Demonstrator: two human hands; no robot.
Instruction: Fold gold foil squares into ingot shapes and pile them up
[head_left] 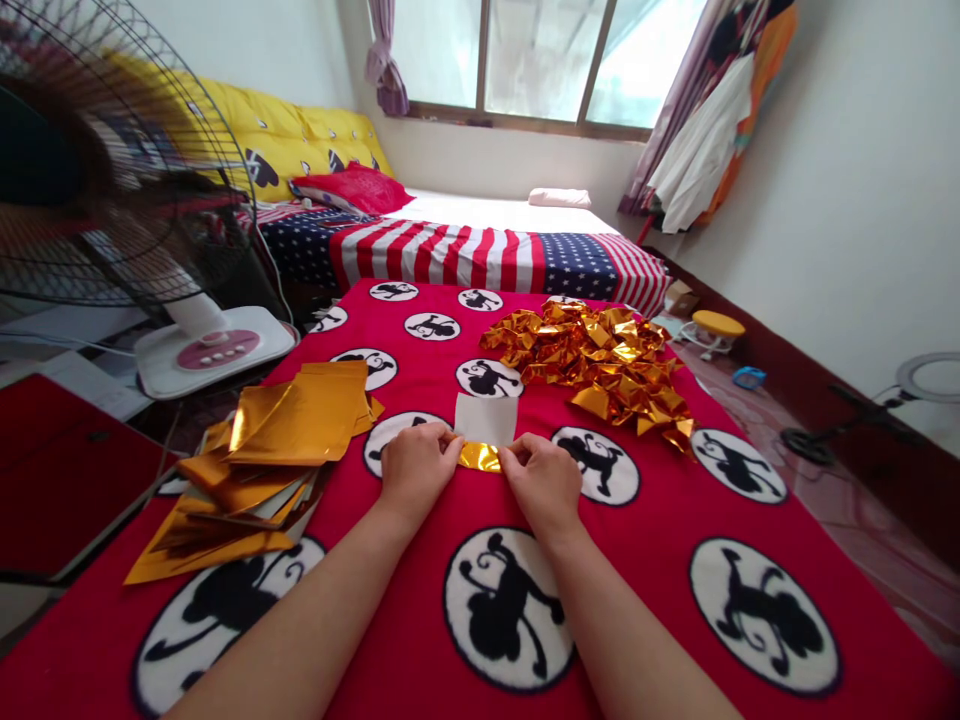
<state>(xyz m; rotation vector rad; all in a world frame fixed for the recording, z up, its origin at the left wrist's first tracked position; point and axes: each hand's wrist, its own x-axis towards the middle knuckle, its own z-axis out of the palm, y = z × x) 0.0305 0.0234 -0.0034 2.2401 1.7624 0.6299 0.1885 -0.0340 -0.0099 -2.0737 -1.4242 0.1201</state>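
A sheet of gold foil paper (486, 418) lies on the red cloth (397, 620), its white side up and its near edge folded over to show a gold strip. My left hand (420, 462) pinches the left end of that strip. At the right end, my right hand (541, 480) grips it with closed fingers. To the left is a loose stack of flat gold sheets (292, 415). A heap of folded gold pieces (600, 350) lies beyond my right hand.
A running fan (202, 350) stands close at the left, beside a dark red panel (67, 480). Past the cloth's far edge is a bed with a flag-patterned cover (450, 250). A yellow stool (718, 324) and a ring-light stand (862, 410) are on the floor at right.
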